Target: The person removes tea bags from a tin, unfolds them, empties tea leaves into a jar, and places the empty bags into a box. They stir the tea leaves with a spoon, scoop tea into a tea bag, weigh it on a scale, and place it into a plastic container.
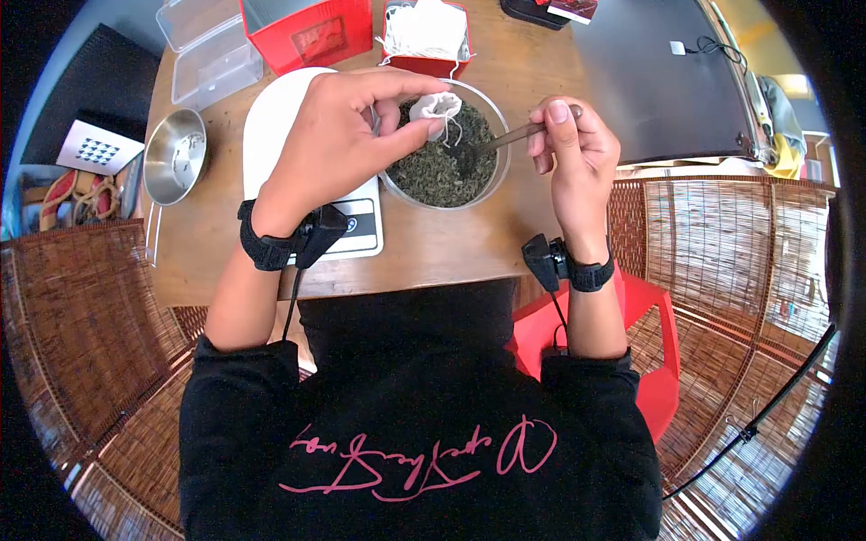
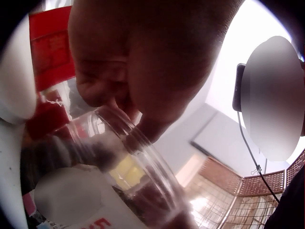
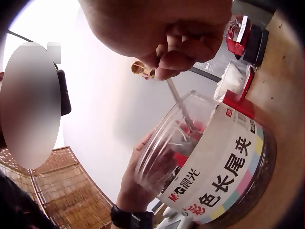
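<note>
Between its thumb and fingers, my left hand (image 1: 334, 135) holds a small white drawstring bag (image 1: 424, 110) with its mouth open upward. The bag is over the left part of a round clear plastic tub (image 1: 502, 180) of dark green dried leaves (image 1: 437, 183). From the right, my right hand (image 1: 580, 158) grips the handle of a metal spoon (image 1: 516, 136), its far end down among the leaves. A printed label (image 3: 224, 167) wraps the tub in the right wrist view. In the left wrist view, the left hand (image 2: 143, 57) is above the tub's rim.
A white scale (image 1: 368, 230) lies under the left forearm. Beyond the tub stand a red box (image 1: 457, 59) of white bags and a larger red box (image 1: 311, 41). A clear plastic container (image 1: 212, 77) and a steel pan (image 1: 176, 167) are at left, a black surface (image 1: 658, 90) at right.
</note>
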Demonstrator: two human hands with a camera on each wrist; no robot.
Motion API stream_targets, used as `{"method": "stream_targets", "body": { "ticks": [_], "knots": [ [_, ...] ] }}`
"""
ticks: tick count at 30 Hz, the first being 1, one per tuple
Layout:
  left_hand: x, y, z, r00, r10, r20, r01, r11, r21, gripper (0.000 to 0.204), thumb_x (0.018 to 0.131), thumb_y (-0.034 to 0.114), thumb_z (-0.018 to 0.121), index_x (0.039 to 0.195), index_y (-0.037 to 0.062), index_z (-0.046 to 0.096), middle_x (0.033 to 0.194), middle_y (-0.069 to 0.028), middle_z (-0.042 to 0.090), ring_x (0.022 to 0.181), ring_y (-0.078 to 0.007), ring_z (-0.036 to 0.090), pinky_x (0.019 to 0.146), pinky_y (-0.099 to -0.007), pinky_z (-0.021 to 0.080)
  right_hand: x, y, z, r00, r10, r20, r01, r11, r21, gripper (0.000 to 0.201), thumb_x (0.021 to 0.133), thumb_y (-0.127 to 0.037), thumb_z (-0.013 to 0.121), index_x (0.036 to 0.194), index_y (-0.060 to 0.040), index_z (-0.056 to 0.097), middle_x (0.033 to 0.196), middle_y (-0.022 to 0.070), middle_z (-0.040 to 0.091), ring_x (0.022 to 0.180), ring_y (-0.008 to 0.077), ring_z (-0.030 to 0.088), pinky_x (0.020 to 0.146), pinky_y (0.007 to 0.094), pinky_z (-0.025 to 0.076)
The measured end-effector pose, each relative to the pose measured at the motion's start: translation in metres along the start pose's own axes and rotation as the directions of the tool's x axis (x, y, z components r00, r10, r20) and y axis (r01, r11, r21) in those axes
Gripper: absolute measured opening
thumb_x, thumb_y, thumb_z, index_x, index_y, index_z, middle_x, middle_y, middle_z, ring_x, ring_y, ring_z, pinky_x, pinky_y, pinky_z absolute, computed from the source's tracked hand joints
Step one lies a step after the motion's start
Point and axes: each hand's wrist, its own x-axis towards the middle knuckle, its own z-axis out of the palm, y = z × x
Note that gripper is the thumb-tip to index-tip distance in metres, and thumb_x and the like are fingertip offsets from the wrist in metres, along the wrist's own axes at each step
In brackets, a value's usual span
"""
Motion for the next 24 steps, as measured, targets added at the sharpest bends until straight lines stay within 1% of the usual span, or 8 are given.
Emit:
{"method": "stream_targets", "body": {
  "ticks": [7,9,12,14,15,16,21,24],
  "knots": [
    [-0.001,0.000,-0.001,1.000,-0.016,0.016,0.016,1.000,0.000,0.035,0.084,0.008,0.080,0.119,0.0092,0.076,0.060,0.0057,0.046,0.054,-0.0034,0.038,0.052,-0.0235,0.030,-0.004,0.004,0.000,0.998,0.054,-0.023,-0.053,0.998,0.017,0.026,0.105,-0.025,0.063,0.100,-0.0003,0.070,0.072,0.0007,0.064,0.058,0.0038,0.052,0.051,0.0190,0.040],
    [0.000,0.001,-0.001,1.000,-0.017,0.015,0.017,1.000,-0.011,0.035,0.084,0.008,0.080,0.119,0.0090,0.076,0.060,0.0061,0.045,0.054,-0.0032,0.038,0.052,-0.0232,0.030,-0.004,0.007,0.003,0.996,0.047,-0.080,-0.040,0.996,0.082,0.027,0.105,-0.027,0.062,0.101,-0.0013,0.070,0.071,0.0004,0.064,0.057,0.0038,0.052,0.051,0.0193,0.040],
    [-0.001,0.000,0.000,1.000,-0.018,0.012,0.019,1.000,-0.025,0.035,0.085,0.008,0.080,0.120,0.0087,0.076,0.060,0.0069,0.044,0.054,-0.0027,0.038,0.052,-0.0227,0.029,-0.004,0.016,0.000,0.997,0.075,-0.023,-0.072,0.992,0.103,0.028,0.106,-0.029,0.061,0.100,-0.0023,0.069,0.070,0.0004,0.064,0.056,0.0039,0.051,0.050,0.0198,0.038],
    [-0.001,0.000,0.000,1.000,-0.020,0.011,0.020,0.999,-0.025,0.035,0.085,0.008,0.080,0.120,0.0085,0.076,0.060,0.0075,0.043,0.055,-0.0023,0.037,0.052,-0.0225,0.029,-0.005,0.018,-0.001,0.994,0.103,-0.040,-0.096,0.982,0.160,0.029,0.106,-0.030,0.060,0.100,-0.0029,0.068,0.070,0.0002,0.063,0.055,0.0040,0.050,0.050,0.0199,0.038],
    [-0.001,0.001,0.000,0.999,-0.047,0.016,0.048,0.998,-0.038,0.035,0.085,0.008,0.080,0.120,0.0084,0.076,0.060,0.0078,0.043,0.055,-0.0021,0.037,0.052,-0.0223,0.029,-0.004,0.018,-0.001,0.990,0.129,-0.055,-0.115,0.969,0.217,0.029,0.106,-0.031,0.060,0.099,-0.0036,0.068,0.069,0.0001,0.062,0.055,0.0041,0.049,0.050,0.0200,0.037],
    [-0.001,0.001,-0.001,0.997,-0.075,0.020,0.076,0.996,-0.053,0.035,0.086,0.008,0.080,0.121,0.0083,0.076,0.060,0.0082,0.043,0.055,-0.0018,0.037,0.052,-0.0221,0.028,-0.003,0.019,-0.002,0.990,0.127,-0.055,-0.112,0.970,0.217,0.029,0.106,-0.031,0.060,0.099,-0.0036,0.068,0.069,0.0001,0.062,0.055,0.0041,0.049,0.050,0.0200,0.037],
    [-0.001,0.001,0.000,0.999,-0.051,0.020,0.052,0.997,-0.060,0.035,0.086,0.008,0.079,0.121,0.0083,0.076,0.060,0.0091,0.042,0.055,-0.0011,0.036,0.052,-0.0219,0.028,-0.002,0.020,-0.007,0.988,0.142,-0.068,-0.113,0.941,0.320,0.030,0.107,-0.032,0.057,0.097,-0.0057,0.065,0.067,-0.0009,0.059,0.053,0.0042,0.045,0.050,0.0198,0.035],
    [-0.001,0.000,-0.001,0.998,-0.056,0.024,0.058,0.996,-0.069,0.035,0.087,0.008,0.079,0.121,0.0085,0.076,0.060,0.0093,0.043,0.055,-0.0009,0.035,0.052,-0.0217,0.027,0.000,0.013,-0.012,0.986,0.157,-0.064,-0.127,0.934,0.335,0.030,0.108,-0.033,0.055,0.098,-0.0060,0.064,0.066,-0.0014,0.057,0.053,0.0048,0.044,0.050,0.0209,0.034]
  ]
}}
